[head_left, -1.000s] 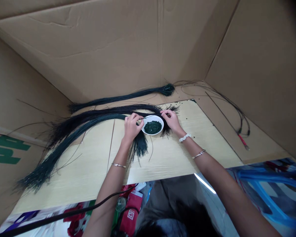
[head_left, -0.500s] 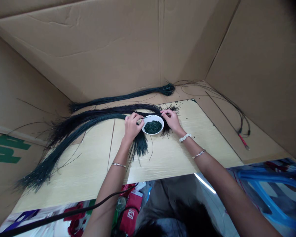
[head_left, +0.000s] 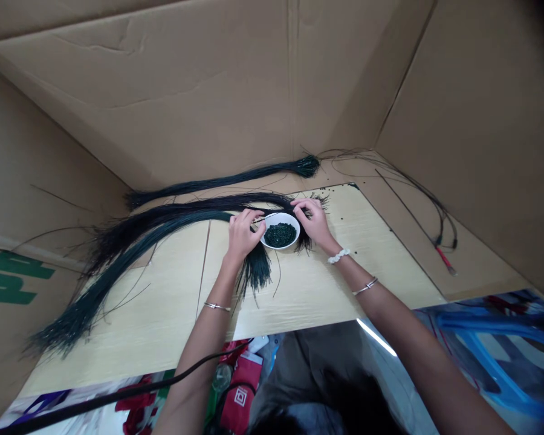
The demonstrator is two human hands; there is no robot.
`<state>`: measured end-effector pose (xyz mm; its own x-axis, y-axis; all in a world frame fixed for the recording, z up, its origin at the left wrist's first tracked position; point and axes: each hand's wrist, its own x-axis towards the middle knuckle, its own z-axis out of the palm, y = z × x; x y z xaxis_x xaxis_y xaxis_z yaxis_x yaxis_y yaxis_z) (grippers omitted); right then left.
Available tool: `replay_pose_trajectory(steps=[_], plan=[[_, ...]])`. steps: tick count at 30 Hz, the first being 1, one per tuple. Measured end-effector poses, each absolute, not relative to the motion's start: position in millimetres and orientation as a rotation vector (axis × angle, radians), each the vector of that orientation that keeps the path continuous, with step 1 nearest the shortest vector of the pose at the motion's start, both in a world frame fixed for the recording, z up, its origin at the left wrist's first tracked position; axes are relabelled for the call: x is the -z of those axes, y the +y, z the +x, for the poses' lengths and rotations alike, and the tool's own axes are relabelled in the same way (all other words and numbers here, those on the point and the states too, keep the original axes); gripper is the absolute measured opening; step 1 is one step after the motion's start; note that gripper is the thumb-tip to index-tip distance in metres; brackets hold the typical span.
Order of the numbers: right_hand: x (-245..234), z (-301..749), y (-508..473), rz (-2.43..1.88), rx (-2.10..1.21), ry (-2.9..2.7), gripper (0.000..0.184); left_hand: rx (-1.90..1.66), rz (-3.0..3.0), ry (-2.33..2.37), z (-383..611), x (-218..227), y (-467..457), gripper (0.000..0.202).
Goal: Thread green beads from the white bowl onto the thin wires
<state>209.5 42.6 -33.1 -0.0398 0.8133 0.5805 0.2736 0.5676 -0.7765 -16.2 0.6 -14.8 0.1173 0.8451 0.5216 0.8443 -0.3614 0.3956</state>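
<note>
A white bowl (head_left: pixel 265 243) of small dark green beads (head_left: pixel 280 235) stands on the pale board between my hands. At its left rim, my left hand (head_left: pixel 245 232) is closed in a pinch on a thin dark strand (head_left: pixel 268 215) that reaches over the bowl. My right hand (head_left: pixel 312 219) is at the bowl's upper right, fingers bent together; what they grip is too small to make out. Under my left hand passes a dark green bundle of strands (head_left: pixel 176 221). A blacker bundle (head_left: pixel 199 203) runs behind the bowl, its frayed end by my right hand.
Another dark bundle (head_left: pixel 222 180) lies along the back cardboard wall (head_left: pixel 208 90). To the right are looped dark cables (head_left: pixel 421 196) and a thin rod with a red end (head_left: pixel 445 258). Loose beads dot the board (head_left: pixel 344 284). A black cord (head_left: pixel 163 382) crosses the front.
My right hand's fingers have shifted slightly left and loosened a little near the bowl's rim. My left hand stays by the bowl with the strand. The view has moved slightly.
</note>
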Motion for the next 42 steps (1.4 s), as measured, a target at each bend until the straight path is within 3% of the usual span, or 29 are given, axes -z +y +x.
replay_pose_trajectory(steps=[9,17,24,42], plan=[[14,200,21,-0.812,-0.407,-1.838,0.015,-1.29,2.066,1.339,-2,1,-5,0.016],[11,194,16,-0.794,-0.527,-1.745,0.014,-1.321,1.842,1.302,0,0,-4,0.026],[16,192,16,-0.766,-0.427,-1.8,0.012,-1.289,1.756,1.244,2,0,-3,0.034],[20,193,18,-0.758,-0.352,-1.784,0.01,-1.271,1.493,1.136,-6,8,3,0.03]])
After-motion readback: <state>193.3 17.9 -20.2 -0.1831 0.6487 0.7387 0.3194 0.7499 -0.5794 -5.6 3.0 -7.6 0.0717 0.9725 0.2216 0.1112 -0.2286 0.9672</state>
